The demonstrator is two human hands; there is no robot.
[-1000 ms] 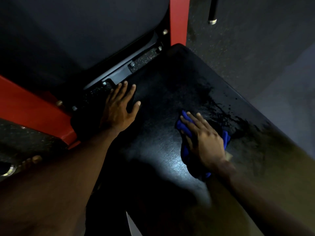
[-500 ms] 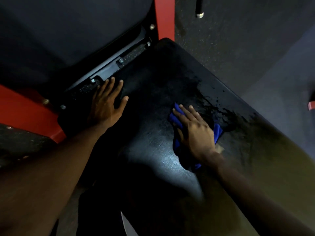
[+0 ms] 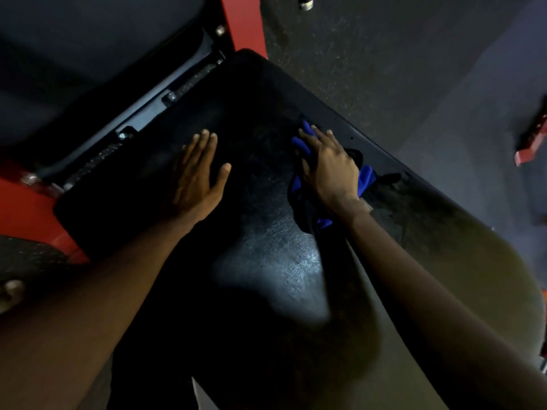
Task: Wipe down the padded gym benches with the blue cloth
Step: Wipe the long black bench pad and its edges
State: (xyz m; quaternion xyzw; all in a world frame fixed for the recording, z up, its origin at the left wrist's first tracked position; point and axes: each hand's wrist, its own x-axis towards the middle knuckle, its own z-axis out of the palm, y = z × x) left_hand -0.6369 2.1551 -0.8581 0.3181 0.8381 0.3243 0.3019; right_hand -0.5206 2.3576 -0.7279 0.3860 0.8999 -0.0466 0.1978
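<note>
A black padded bench seat (image 3: 260,232) fills the middle of the view, with a glossy reflection near its centre. My left hand (image 3: 195,179) lies flat on the pad, fingers straight and thumb spread. My right hand (image 3: 328,167) presses the blue cloth (image 3: 365,179) onto the pad near its right edge, fingers straight over it. The cloth is bunched and shows around the hand at the fingertips, at the wrist and on the right side. A dark damp patch (image 3: 414,202) marks the pad just right of the cloth.
The red steel frame (image 3: 242,22) rises behind the seat, and another red beam (image 3: 26,214) runs at the left. A dark back pad (image 3: 88,34) stands at the upper left above a black bracket with bolts (image 3: 171,96). Speckled rubber floor (image 3: 414,69) lies to the right.
My right hand has slid the cloth further up the pad toward its far right edge. My left hand has shifted away from the bracket onto the pad. The view has moved closer.
</note>
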